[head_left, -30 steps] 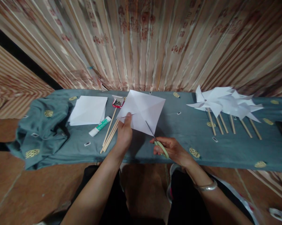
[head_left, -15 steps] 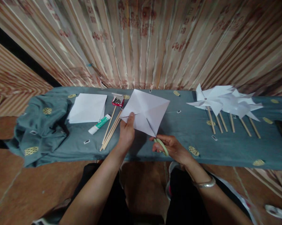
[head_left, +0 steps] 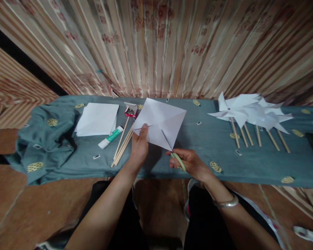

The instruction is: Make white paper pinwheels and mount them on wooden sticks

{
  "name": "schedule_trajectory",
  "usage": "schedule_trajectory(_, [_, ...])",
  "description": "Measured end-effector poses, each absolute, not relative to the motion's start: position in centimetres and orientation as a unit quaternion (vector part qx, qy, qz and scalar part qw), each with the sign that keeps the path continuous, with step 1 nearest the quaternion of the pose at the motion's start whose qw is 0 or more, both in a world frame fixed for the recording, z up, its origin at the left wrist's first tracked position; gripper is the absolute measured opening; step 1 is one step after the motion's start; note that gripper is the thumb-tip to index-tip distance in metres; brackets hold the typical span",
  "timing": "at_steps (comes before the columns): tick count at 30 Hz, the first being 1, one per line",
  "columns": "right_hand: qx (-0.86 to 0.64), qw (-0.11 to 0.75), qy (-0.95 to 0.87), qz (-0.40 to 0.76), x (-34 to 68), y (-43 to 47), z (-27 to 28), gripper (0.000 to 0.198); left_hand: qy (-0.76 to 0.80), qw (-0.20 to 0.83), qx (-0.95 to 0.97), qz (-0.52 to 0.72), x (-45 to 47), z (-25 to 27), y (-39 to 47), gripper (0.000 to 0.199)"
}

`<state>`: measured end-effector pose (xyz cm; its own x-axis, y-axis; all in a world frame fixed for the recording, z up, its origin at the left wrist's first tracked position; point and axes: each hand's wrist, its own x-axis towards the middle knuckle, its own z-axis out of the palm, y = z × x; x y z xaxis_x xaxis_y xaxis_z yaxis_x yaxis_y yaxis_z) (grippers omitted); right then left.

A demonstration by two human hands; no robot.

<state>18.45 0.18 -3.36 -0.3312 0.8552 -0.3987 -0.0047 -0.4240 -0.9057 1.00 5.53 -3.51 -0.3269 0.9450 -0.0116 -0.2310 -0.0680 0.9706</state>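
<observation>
The right hand's (head_left: pixel 190 163) fingers are gripping the scissors (head_left: pixel 182 162) at the near corner of the white paper (head_left: pixel 169 114), which the left hand (head_left: pixel 140 149) is pinching above the cloth (head_left: pixel 203 149). Ideally, the cut should be running straight, stopping short of centre.

looking most like a room in a home. showing domestic furnishings: a pleated, printed curtain (head_left: pixel 156 62) filling the far side, a yellow-patterned blue-green cloth (head_left: pixel 250 170) spreading long and loose before it, and reddish-brown floor tiles (head_left: pixel 41 201) lying below.
</observation>
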Motion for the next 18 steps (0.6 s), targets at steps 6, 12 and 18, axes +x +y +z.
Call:
schedule_trajectory(6, [-0.479, 0.304, -0.469, 0.677, 18.41, 0.27, -2.85, 0.049, 0.512, 0.469, 0.369, 0.617, 1.27, -3.10, 5.11, 0.040])
schedule_trajectory(12, [-0.478, 0.304, -0.480, 0.670, 18.50, 0.21, -2.93, 0.048, 0.501, 0.470, 0.376, 0.622, 1.57, -3.17, 4.91, 0.036])
schedule_trajectory(18, [-0.478, 0.305, -0.476, 0.672, 18.48, 0.30, -3.06, 0.047, 0.513, 0.466, 0.370, 0.619, 1.46, -2.95, 4.86, 0.035])
